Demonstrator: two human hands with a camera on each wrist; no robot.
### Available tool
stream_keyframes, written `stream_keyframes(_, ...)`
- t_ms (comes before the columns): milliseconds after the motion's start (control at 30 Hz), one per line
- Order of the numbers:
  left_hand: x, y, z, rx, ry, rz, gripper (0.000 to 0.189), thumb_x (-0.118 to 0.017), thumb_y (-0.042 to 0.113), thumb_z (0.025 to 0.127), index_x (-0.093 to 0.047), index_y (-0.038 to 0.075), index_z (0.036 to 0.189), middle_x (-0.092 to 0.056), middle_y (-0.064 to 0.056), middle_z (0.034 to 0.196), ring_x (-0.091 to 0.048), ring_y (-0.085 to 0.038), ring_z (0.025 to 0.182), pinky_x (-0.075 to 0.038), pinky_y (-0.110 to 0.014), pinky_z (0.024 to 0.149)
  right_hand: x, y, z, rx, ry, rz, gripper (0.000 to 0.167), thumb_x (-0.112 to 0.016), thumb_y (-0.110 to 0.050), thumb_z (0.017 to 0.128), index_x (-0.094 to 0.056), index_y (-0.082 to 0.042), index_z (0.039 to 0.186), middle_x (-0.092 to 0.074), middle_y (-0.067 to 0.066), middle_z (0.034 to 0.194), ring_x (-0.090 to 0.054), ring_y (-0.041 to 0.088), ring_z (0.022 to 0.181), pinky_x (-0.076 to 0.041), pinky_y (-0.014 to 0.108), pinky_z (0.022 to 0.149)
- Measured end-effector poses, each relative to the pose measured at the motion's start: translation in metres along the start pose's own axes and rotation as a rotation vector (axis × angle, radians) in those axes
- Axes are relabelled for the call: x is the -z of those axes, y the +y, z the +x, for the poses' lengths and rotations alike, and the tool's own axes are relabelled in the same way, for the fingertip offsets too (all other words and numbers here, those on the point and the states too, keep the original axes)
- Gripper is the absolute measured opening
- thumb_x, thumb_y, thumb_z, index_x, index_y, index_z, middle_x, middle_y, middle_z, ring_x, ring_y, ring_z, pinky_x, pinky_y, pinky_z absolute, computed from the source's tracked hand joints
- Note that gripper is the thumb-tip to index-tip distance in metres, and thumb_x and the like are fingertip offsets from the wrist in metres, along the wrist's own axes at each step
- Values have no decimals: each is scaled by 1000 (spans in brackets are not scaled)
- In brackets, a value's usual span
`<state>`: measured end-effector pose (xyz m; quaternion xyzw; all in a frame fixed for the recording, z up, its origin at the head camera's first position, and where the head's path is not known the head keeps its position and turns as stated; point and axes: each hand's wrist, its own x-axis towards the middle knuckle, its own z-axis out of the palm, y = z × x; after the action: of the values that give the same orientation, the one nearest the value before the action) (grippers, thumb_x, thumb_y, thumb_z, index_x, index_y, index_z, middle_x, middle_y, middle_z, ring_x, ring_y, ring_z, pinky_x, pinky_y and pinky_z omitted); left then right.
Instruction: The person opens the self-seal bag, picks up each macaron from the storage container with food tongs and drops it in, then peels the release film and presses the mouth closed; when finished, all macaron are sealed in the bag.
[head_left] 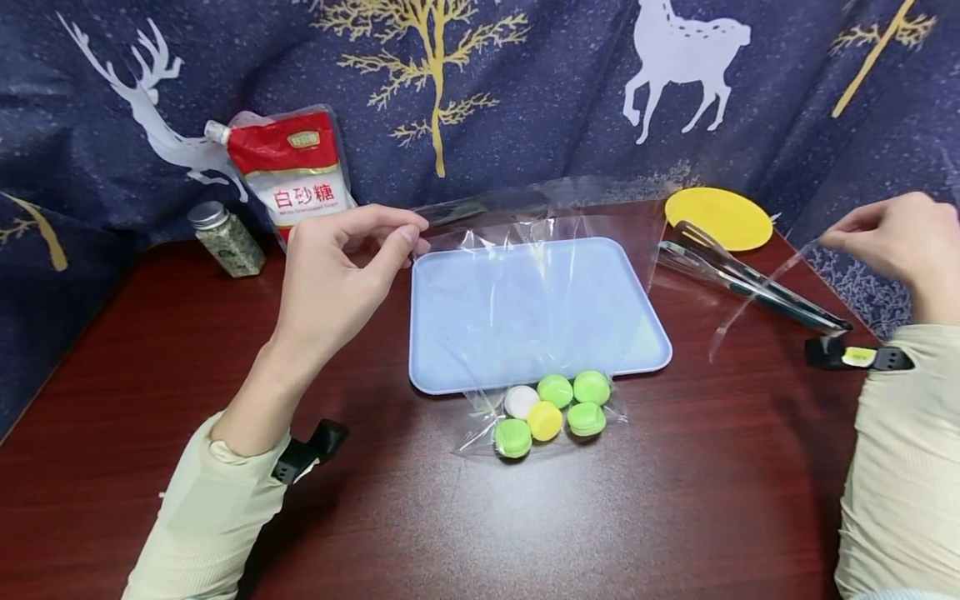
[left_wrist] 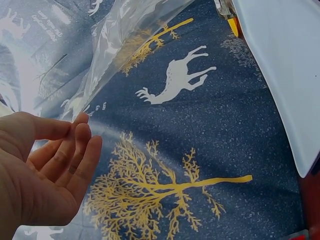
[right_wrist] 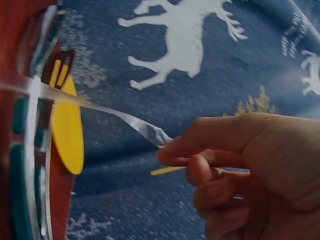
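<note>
A clear plastic bag (head_left: 542,260) hangs over the table, its upper left corner pinched between the thumb and forefinger of my left hand (head_left: 337,267). In its bottom lie several green macarons (head_left: 513,438), a yellow macaron (head_left: 544,421) and a white macaron (head_left: 521,402). The left wrist view shows the left hand's fingertips on the bag's edge (left_wrist: 107,55). Off to the right, my right hand (head_left: 900,242) pinches one end of a thin clear strip (right_wrist: 140,126), which dangles apart from the bag. Behind the bag lies a light blue tray (head_left: 652,354).
Metal tongs (head_left: 750,283) lie at the right, near a yellow plate (head_left: 720,217). A red and white sugar pouch (head_left: 288,167) and a glass spice jar (head_left: 227,240) stand at the back left. A dark blue patterned cloth (head_left: 525,100) hangs behind the table (head_left: 360,517).
</note>
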<state>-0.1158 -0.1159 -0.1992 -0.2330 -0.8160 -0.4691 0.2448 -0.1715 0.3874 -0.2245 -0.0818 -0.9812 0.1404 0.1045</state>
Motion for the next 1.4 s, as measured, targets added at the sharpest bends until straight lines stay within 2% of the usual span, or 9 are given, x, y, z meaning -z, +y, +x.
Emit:
stream_keyframes(100, 0, 0, 0, -5, 5, 2, 12, -62, 6, 88, -73, 3, 92, -68, -1, 75, -61, -11, 66, -45, -19, 59, -7, -9, 1, 37, -111, -67, 34, -60, -22, 86, -65, 11, 88, -61, 30, 81, -51, 46, 81, -41, 54, 65)
stream_keyframes(333, 0, 1, 0, -6, 1, 7, 11, -62, 6, 87, -73, 4, 90, -68, -1, 74, -60, -8, 66, -44, -19, 59, -27, -18, 13, 227, -325, -36, 26, -61, -19, 86, -68, 5, 92, -64, 23, 84, -53, 45, 86, -39, 58, 75)
stream_keyframes(600, 0, 1, 0, 2, -3, 4, 12, -62, 6, 87, -73, 4, 90, -68, -2, 75, -61, -12, 66, -43, -19, 58, -34, -31, 12, 239, -408, -32, 35, -56, -27, 91, -70, 5, 91, -65, 15, 77, -54, 34, 79, -41, 52, 74)
stream_keyframes(733, 0, 1, 0, 2, -3, 4, 12, -62, 6, 87, -73, 4, 90, -68, -2, 74, -61, -13, 66, -43, -19, 57, -39, -37, 11, 248, -499, -6, 25, -68, -24, 83, -68, -2, 72, -57, 3, 62, -47, 22, 66, -40, 39, 64)
stream_keyframes(833, 0, 0, 0, 3, -1, 4, 12, -62, 6, 87, -73, 4, 91, -68, -1, 74, -60, -14, 65, -43, -20, 57, -40, -41, 9, 217, -554, 20, 27, -77, -25, 74, -63, -3, 73, -51, 0, 64, -43, 19, 66, -36, 34, 59)
stream_keyframes(933, 0, 1, 0, 3, 1, 10, 12, -62, 6, 87, -73, 4, 91, -68, -1, 74, -59, -12, 65, -42, -20, 56, -35, -42, 7, 201, -527, 2, 34, -78, -31, 73, -61, -2, 79, -55, 3, 71, -46, 22, 70, -38, 35, 60)
stream_keyframes(1100, 0, 1, 0, 0, -1, 17, 12, -62, 6, 87, -73, 4, 90, -67, 0, 74, -58, -9, 64, -40, -20, 55, -19, -53, 4, 213, -342, -9, 39, -67, -42, 82, -64, -3, 84, -60, 8, 73, -48, 26, 70, -36, 36, 57)
stream_keyframes(1233, 1, 1, 0, -5, 2, 3, 12, -62, 5, 87, -73, 4, 90, -68, -1, 74, -59, -10, 64, -41, -20, 56, -9, -78, -8, 264, -278, 185, 35, -60, -43, 88, -65, -9, 93, -61, 7, 77, -49, 21, 66, -37, 32, 55)
stream_keyframes(1400, -2, -4, 2, -21, 8, -56, 11, -62, 1, 86, -72, 1, 92, -69, -3, 76, -62, -10, 66, -46, -19, 58, -2, -115, -30, 533, -391, 581, 29, -60, -9, 90, -60, -8, 119, -65, 8, 101, -60, 18, 87, -47, 22, 67)
